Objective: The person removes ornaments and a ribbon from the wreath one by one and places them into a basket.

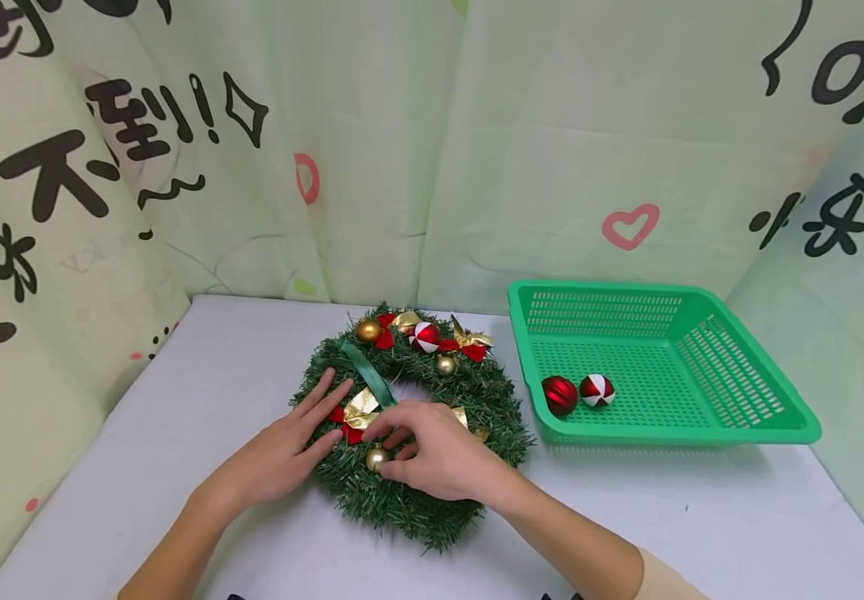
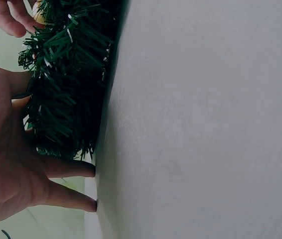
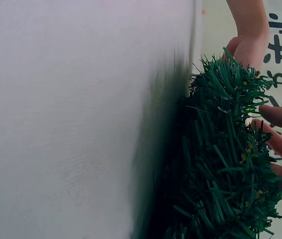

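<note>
A green wreath (image 1: pixel 487 400) lies flat on the table, dressed with red and gold bows, balls and a green ribbon (image 1: pixel 368 375). Across its left side my left hand (image 1: pixel 282 454) rests with fingers spread, beside a red and gold bow (image 1: pixel 361 408). In the left wrist view two fingers of the left hand (image 2: pixel 11 159) reach down to the tabletop. With curled fingers, my right hand (image 1: pixel 442 450) pinches a small gold ball (image 1: pixel 376 458) at the wreath's lower left. Wreath needles partly hide the right fingertips (image 3: pixel 270 113) in the right wrist view.
To the right stands a green plastic basket (image 1: pixel 671 433) holding a shiny red ball (image 1: pixel 560 395) and a red and white ball (image 1: pixel 596 390). A pale printed curtain (image 1: pixel 551 167) hangs behind the white table (image 1: pixel 229 350).
</note>
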`<state>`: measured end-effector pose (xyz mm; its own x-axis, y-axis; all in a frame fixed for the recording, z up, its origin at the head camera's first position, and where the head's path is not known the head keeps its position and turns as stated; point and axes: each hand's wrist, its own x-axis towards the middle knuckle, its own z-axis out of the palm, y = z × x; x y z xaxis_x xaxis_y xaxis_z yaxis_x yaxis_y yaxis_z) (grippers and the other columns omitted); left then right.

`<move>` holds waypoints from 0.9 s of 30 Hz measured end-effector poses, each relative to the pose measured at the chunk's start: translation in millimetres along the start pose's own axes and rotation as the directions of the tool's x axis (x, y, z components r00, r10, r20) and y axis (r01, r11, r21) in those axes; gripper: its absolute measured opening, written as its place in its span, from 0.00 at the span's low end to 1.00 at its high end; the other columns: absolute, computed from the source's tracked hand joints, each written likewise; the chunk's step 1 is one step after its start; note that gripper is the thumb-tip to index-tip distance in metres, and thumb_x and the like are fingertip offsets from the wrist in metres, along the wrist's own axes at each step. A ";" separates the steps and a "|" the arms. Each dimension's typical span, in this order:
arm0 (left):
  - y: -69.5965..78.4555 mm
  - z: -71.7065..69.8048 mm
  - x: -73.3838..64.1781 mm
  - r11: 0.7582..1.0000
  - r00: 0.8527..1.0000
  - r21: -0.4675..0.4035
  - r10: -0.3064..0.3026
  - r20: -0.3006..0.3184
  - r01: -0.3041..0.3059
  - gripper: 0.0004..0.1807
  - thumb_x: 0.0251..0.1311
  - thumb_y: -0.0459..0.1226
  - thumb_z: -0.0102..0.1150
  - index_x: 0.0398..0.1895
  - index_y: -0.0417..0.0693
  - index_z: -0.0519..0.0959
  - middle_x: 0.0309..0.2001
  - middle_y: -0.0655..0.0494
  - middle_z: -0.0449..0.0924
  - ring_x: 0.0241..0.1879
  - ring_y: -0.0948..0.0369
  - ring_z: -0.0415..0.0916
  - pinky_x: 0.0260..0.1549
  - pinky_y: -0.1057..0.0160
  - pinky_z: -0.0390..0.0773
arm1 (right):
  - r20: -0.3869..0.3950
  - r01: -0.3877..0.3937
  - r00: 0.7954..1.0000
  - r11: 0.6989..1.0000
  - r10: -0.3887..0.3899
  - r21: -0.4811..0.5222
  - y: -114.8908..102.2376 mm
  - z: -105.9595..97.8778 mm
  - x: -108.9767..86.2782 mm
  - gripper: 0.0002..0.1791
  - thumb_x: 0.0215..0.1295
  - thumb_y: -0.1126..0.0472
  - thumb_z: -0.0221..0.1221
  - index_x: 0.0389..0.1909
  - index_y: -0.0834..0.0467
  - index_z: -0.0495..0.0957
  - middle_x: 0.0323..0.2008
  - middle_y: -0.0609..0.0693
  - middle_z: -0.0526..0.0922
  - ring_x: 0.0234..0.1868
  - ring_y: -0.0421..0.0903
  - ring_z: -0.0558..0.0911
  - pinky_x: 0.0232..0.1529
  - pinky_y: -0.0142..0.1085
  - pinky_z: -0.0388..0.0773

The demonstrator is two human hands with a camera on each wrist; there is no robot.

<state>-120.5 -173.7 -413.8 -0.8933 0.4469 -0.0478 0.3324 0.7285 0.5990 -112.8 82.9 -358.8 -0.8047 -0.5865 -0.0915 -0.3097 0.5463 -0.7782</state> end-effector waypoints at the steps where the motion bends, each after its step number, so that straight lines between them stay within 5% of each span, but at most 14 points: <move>1: 0.1 -0.1 0.0 1.000 1.000 -0.001 0.001 0.000 -0.001 0.36 0.82 0.56 0.40 0.86 0.71 0.42 0.87 0.55 0.32 0.75 0.34 0.61 0.62 0.28 0.71 | 0.000 -0.001 1.000 1.000 0.001 -0.005 -0.1 0.4 0.6 0.17 0.64 0.68 0.70 0.54 0.53 0.85 0.53 0.49 0.85 0.48 0.44 0.86 0.44 0.25 0.82; 27: 1.1 -0.8 0.3 1.000 1.000 -0.001 0.002 0.000 -0.002 0.36 0.82 0.55 0.41 0.86 0.70 0.43 0.87 0.54 0.33 0.74 0.35 0.64 0.61 0.30 0.72 | 0.008 0.027 1.000 0.998 -0.026 -0.063 -0.8 4.9 6.8 0.13 0.60 0.72 0.72 0.41 0.53 0.89 0.40 0.45 0.85 0.38 0.36 0.84 0.40 0.24 0.82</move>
<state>-120.7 -173.2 -412.5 -0.8925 0.4485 -0.0470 0.3339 0.7274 0.5995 -115.5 75.5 -361.9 -0.7922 -0.6055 -0.0760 -0.3626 0.5673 -0.7394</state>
